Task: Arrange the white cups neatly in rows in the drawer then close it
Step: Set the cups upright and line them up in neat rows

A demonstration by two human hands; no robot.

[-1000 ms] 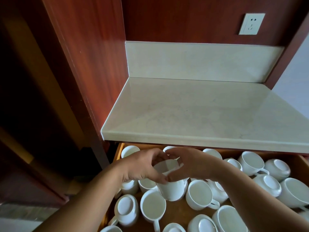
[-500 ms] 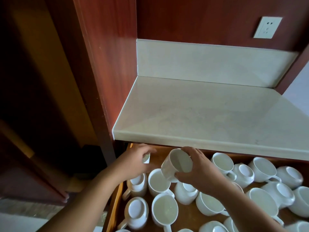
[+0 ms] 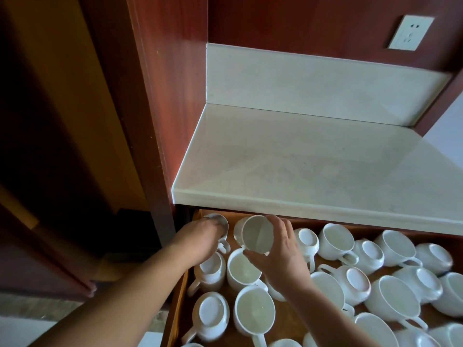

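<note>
1. No brand, label or writing can be read on any cup, on the drawer or on the wall socket.
2. The open wooden drawer sits under the front edge of the pale stone desk and holds roughly twenty white cups, some upright and some upside down; the exact count cannot be told, since cups run off the lower and right edges.
3. The right hand holds one tilted cup above the drawer's back edge, fingers wrapped around its wall, its mouth facing the camera.
4. The left hand lies over a corner cup at the drawer's back left corner, fingers curled on it; whether it grips cannot be told.
5. Along the left edge, nearer the front, are two upside-down cups beside two upright ones.
</note>
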